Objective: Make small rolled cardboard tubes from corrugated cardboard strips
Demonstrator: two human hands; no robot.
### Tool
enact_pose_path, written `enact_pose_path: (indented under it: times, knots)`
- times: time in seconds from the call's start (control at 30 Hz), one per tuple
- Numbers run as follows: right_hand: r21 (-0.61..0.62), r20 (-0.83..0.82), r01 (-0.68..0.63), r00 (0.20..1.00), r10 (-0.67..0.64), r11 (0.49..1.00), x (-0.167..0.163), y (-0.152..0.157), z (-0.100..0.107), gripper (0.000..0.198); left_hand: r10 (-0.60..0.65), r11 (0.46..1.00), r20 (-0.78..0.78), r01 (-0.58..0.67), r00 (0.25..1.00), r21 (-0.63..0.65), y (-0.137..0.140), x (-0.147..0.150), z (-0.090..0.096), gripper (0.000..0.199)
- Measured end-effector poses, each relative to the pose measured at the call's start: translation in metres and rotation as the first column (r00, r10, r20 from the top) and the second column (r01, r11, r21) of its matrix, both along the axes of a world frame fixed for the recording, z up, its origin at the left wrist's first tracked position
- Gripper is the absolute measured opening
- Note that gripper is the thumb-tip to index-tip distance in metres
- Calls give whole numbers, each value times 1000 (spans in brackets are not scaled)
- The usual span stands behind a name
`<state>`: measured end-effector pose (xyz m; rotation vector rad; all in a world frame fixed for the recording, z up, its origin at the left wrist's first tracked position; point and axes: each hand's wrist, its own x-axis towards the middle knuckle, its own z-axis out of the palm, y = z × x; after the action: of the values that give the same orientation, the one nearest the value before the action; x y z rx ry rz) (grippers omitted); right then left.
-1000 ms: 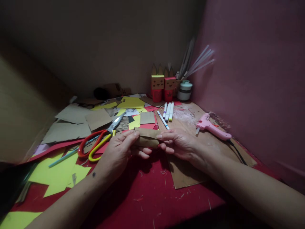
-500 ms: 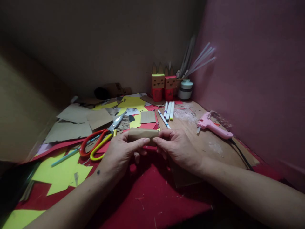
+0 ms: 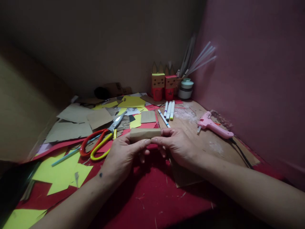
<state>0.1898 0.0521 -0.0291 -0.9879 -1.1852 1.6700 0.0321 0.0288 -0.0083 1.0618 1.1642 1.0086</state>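
Brown card, looking folded into a narrow strip, is the piece (image 3: 145, 134) held level between the two hands, just above the near part of the surface (image 3: 147, 203). The left hand (image 3: 122, 151) pinches its left end and the right hand (image 3: 179, 144) its right end; the thumb tips come together along the near edge, while the fingers curl behind and below, partly hidden.

Close by the left hand lie large scissors (image 3: 111, 130) with one red and one yellow handle, blades pointing away and slightly right. A light blue stick (image 3: 66, 156) runs beneath the handles, over bright yellow paper (image 3: 52, 175). Beyond the held piece sits a small cardboard square (image 3: 148, 117), and to its right a blue-banded marker (image 3: 164, 119) lies near three more white markers (image 3: 169, 110). Well to the right, a pink glue gun (image 3: 212, 126) rests on a brown board (image 3: 214, 148), its black cord (image 3: 241, 156) trailing toward the near edge.

Farther left are overlapping cardboard sheets (image 3: 68, 132). At the back stand two red-bodied figures (image 3: 158, 82) with pointed ears, beside a pale green-lidded jar (image 3: 186, 92); translucent sticks (image 3: 201, 60) fan out behind it.
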Motion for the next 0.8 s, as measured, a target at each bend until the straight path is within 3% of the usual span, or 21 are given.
enact_pose_path:
  times: [0.1, 0.23, 0.53, 0.8]
  knots:
    - [75, -12, 38, 999, -37, 996, 1, -1, 4, 7, -37, 999, -17, 37, 999, -14, 1, -3, -3, 28]
    - [210, -34, 82, 996, -77, 974, 2, -1, 6, 11, -29, 1000, -20, 29, 999, 9, 4, -7, -7, 32]
    - [76, -95, -6, 995, 13, 997, 0, -5, 8, 16, 50, 999, -42, -49, 998, 14, -6, 6, 2, 26]
    - [138, -80, 60, 996, -49, 989, -1, -5, 7, 17, 46, 999, -112, -43, 993, 25, -3, 1, 1, 36]
